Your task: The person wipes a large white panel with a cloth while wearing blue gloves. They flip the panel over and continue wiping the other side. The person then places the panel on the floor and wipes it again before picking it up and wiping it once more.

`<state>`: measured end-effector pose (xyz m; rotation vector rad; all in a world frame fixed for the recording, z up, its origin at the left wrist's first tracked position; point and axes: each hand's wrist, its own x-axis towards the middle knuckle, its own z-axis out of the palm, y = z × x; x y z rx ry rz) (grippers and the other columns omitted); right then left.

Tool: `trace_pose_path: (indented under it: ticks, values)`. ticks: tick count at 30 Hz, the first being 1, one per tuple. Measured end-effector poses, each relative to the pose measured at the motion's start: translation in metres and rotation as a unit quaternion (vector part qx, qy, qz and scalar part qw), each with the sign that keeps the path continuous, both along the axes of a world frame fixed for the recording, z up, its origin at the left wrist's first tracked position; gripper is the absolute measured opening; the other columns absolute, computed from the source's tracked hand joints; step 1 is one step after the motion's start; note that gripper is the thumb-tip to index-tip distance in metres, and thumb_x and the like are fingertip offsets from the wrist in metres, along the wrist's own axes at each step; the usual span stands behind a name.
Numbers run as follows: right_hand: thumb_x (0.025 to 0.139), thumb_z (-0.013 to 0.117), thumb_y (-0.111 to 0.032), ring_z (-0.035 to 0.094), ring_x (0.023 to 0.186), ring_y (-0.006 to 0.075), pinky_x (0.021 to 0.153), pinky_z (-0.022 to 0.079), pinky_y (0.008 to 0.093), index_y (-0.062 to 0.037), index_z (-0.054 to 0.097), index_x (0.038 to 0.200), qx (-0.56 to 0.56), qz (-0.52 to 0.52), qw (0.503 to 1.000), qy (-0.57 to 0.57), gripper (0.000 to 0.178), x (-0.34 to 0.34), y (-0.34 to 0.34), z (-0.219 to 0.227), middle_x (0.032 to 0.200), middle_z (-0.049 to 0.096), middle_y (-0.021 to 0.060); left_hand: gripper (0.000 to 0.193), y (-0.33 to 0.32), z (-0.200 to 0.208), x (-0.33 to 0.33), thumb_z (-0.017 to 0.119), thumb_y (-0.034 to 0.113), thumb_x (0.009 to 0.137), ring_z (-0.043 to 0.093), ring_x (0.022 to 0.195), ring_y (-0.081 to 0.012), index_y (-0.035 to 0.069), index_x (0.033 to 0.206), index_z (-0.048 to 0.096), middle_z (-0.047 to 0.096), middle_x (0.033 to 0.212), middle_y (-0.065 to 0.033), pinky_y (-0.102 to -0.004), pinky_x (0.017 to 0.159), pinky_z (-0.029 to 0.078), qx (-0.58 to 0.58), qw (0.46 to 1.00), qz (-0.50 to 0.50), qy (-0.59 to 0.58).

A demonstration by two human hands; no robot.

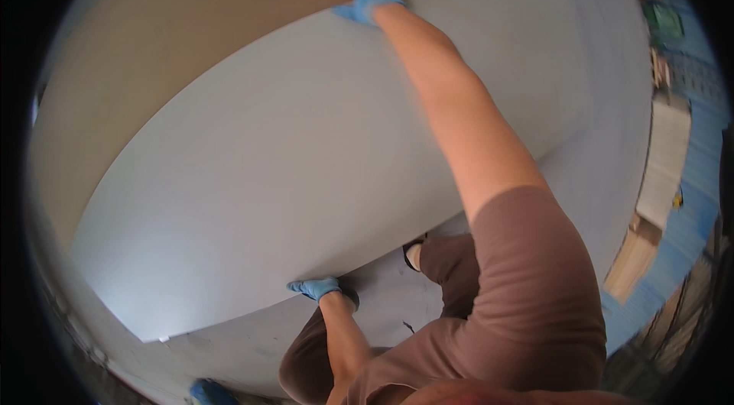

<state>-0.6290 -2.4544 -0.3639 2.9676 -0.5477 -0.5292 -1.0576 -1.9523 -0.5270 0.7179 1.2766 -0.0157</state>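
Left grip clasps the pale panel at its near edge, right grip the far edge.

No readable text is coming through right now: not a single word, label, number or sign is showing clearly enough to be read anywhere in view.
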Motion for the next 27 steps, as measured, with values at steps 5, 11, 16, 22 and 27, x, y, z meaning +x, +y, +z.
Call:
trace_pose_path:
  ticks: [5,11,16,22,27]
  values:
    - [0.101,0.048,-0.066,0.049,0.147,0.0392,0.121,0.038,0.0515,-0.0061,0.058,0.150,0.074,-0.017,0.996,-0.038,0.078,-0.017,0.003,-0.006,0.158,0.053,0.0190,0.085,-0.003,-0.010,-0.017,0.045,0.074,0.102,0.050,0.140,-0.0310,0.008,0.155,0.052,0.053,0.159,-0.0095,-0.0482,0.120,0.039,0.131,0.985,0.063,0.088]
    - [0.094,0.032,-0.086,0.052,0.144,0.0406,0.120,0.039,0.0526,-0.0026,0.063,0.144,-0.026,-0.007,1.000,-0.009,0.102,0.003,-0.031,-0.055,0.151,0.059,0.0227,0.087,-0.011,-0.032,-0.013,0.054,0.076,0.098,0.062,0.122,-0.0260,0.004,0.146,0.060,0.066,0.143,-0.0087,-0.0383,0.108,0.050,0.119,0.974,0.172,0.084]
    - [0.094,0.029,-0.088,0.052,0.144,0.0415,0.119,0.039,0.0558,-0.0021,0.066,0.140,0.000,-0.005,0.999,0.050,0.104,0.013,-0.047,-0.098,0.151,0.058,0.0232,0.091,0.001,-0.047,-0.035,0.057,0.081,0.093,0.064,0.121,-0.0265,0.004,0.142,0.062,0.067,0.141,-0.0078,-0.0386,0.106,0.052,0.079,0.977,0.183,0.073]
    - [0.094,0.026,-0.088,0.058,0.137,0.0441,0.113,0.045,0.0560,-0.0013,0.071,0.132,0.018,0.002,1.000,0.020,0.105,0.022,-0.021,-0.117,0.144,0.063,0.0259,0.091,0.026,-0.051,-0.025,0.060,0.079,0.092,0.061,0.127,-0.0279,0.006,0.146,0.061,0.065,0.145,-0.0081,-0.0420,0.112,0.048,0.066,0.977,0.197,0.041]
    - [0.093,0.028,-0.089,0.058,0.138,0.0430,0.113,0.045,0.0557,-0.0020,0.070,0.134,0.042,0.002,0.997,0.063,0.105,0.049,0.004,-0.120,0.145,0.063,0.0249,0.091,0.037,-0.060,0.005,0.061,0.078,0.093,0.058,0.133,-0.0293,0.006,0.149,0.058,0.061,0.151,-0.0083,-0.0444,0.116,0.045,0.083,0.980,0.181,0.026]
